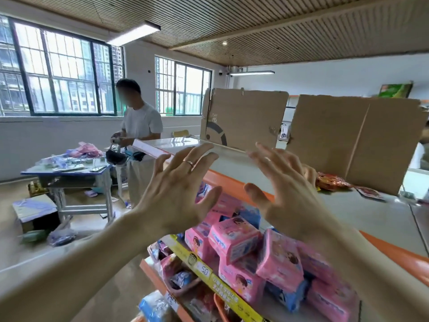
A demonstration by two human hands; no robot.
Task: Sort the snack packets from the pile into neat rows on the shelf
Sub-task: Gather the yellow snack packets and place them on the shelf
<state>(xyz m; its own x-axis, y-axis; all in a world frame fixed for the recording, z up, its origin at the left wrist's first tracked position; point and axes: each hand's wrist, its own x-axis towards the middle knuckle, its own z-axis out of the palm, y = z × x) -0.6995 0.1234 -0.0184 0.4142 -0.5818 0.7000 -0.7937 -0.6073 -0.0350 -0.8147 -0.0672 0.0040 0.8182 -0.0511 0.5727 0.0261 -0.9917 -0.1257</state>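
Grey orange-edged shelf top [362, 212]: red foil snack packets [332, 181] — likely light, slippery, best pinched at sealed edges; left hand [178, 194] and right hand [285, 196] spread wide — both empty.

White price tag [203, 272] marked 5.0 on the yellow shelf-edge strip [228, 291]; other print illegible.

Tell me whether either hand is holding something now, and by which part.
Nothing is held. The left hand and the right hand are both raised above the pink packets, spread open and empty.
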